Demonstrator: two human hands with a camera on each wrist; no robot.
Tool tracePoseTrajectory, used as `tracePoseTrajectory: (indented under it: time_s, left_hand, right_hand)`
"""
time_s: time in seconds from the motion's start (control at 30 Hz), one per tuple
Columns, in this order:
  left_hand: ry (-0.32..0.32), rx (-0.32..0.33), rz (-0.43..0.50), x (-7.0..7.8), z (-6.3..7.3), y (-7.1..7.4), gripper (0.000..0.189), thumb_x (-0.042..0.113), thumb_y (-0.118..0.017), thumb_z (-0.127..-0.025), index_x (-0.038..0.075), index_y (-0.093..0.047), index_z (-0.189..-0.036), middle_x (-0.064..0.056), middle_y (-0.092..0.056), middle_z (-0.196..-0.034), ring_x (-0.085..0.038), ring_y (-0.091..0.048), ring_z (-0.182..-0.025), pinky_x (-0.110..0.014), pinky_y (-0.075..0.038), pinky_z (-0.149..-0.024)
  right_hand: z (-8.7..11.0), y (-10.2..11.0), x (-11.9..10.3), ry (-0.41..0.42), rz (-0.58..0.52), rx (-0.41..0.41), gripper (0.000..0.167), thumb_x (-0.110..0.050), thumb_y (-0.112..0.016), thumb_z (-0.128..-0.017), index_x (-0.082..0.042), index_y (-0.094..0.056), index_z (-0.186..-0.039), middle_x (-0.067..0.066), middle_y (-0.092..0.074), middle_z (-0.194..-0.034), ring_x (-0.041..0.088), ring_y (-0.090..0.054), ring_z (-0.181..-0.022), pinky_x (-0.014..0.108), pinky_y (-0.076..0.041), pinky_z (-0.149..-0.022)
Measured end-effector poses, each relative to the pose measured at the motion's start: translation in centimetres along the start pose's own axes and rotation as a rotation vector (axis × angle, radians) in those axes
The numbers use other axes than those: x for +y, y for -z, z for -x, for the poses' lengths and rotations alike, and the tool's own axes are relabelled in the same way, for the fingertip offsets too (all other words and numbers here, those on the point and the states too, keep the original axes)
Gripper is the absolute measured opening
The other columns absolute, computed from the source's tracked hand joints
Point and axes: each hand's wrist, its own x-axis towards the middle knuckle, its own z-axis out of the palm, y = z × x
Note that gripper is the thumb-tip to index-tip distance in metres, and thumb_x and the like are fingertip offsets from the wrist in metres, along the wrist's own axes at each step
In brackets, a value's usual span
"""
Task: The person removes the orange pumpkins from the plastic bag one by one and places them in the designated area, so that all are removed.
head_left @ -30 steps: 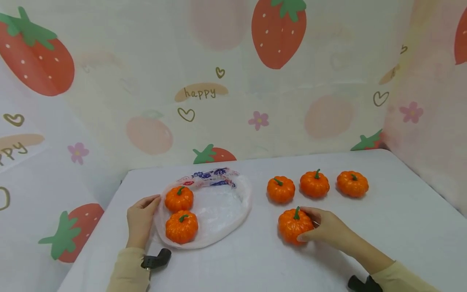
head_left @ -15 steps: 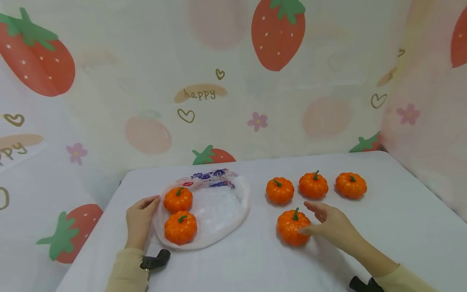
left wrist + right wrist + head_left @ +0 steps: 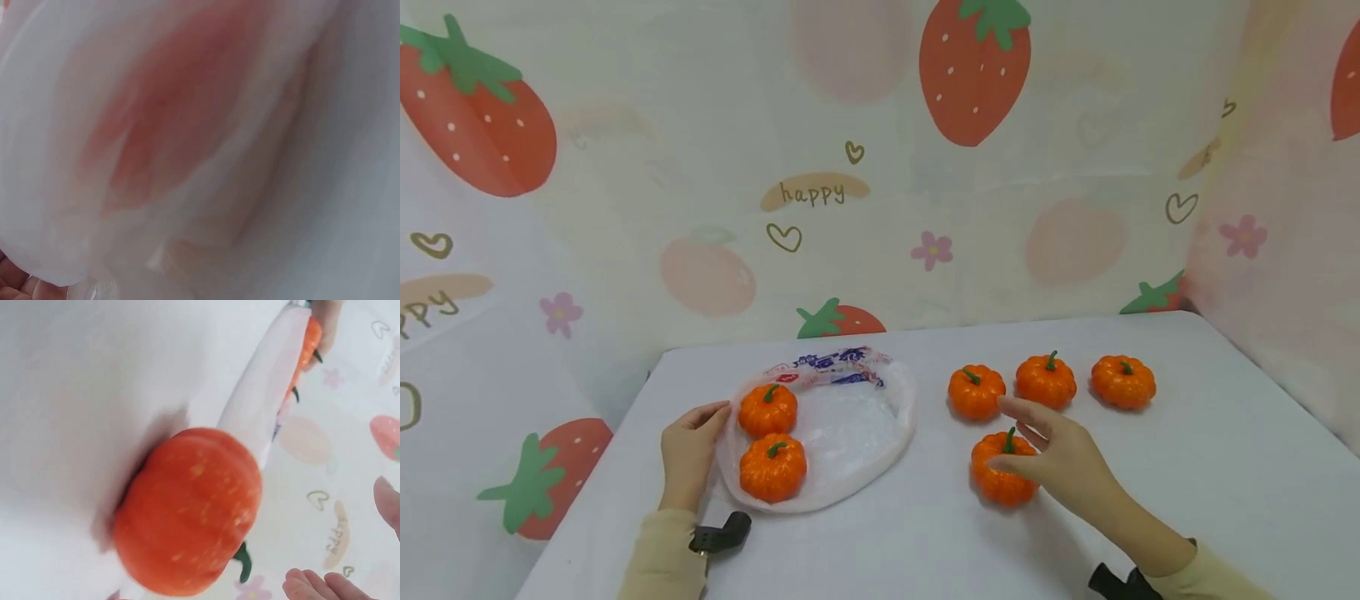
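Note:
At the left edge of a white plastic bag point(image 3: 857, 479), my left hand point(image 3: 688, 450) pinches the rim between thumb and fingers. The bag lies spread with its mouth up, and two small orange pumpkins point(image 3: 772, 468) with green stems sit inside along its left side. My right hand point(image 3: 1067, 458) is over a single pumpkin point(image 3: 1000, 487) on the table, thumb and fingers spread apart and holding nothing. In the right wrist view that pumpkin point(image 3: 194, 512) rests on the table, apart from the fingertips point(image 3: 303, 587). Blurred bag plastic point(image 3: 206, 206) fills most of the left wrist view.
Behind the right hand, three more pumpkins point(image 3: 976, 393) stand in a row on the white table point(image 3: 880, 550). A strawberry-print cloth point(image 3: 880, 250) hangs at the back and sides. Each wrist wears a black camera mount point(image 3: 722, 533).
My right hand has let go of the near pumpkin, opened its fingers and risen leftward over it. That pumpkin stays in place. The left hand and the bag have not moved.

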Motion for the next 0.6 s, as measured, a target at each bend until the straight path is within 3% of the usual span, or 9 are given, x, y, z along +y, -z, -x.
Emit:
tracePoseTrajectory:
  time_s: [0.33,0.6]
  left_hand:
    - [-0.019,0.002,-0.006,0.2,0.2,0.0,0.038,0.039,-0.065,-0.095,0.009,-0.073,-0.117,-0.009,-0.071,-0.120,0.002,-0.055,-0.096,-0.003,-0.044,-0.078]
    - [-0.020,-0.001,-0.007,0.2,0.3,0.0,0.040,0.040,-0.065,-0.095,0.008,-0.073,-0.118,-0.011,-0.071,-0.121,0.002,-0.055,-0.096,-0.003,-0.044,-0.077]
  right_hand:
    - [-0.8,-2.7,-1.4,-0.060,-0.051,-0.046,0.075,-0.026,-0.088,-0.073,-0.008,-0.057,-0.139,0.011,-0.057,-0.144,0.036,-0.052,-0.134,0.040,-0.048,-0.105]
    - [-1.6,-4.6,-2.2,0.019,-0.128,-0.096,0.077,-0.020,-0.090,-0.071,-0.002,-0.056,-0.138,0.017,-0.059,-0.140,0.035,-0.054,-0.133,0.038,-0.046,-0.105]
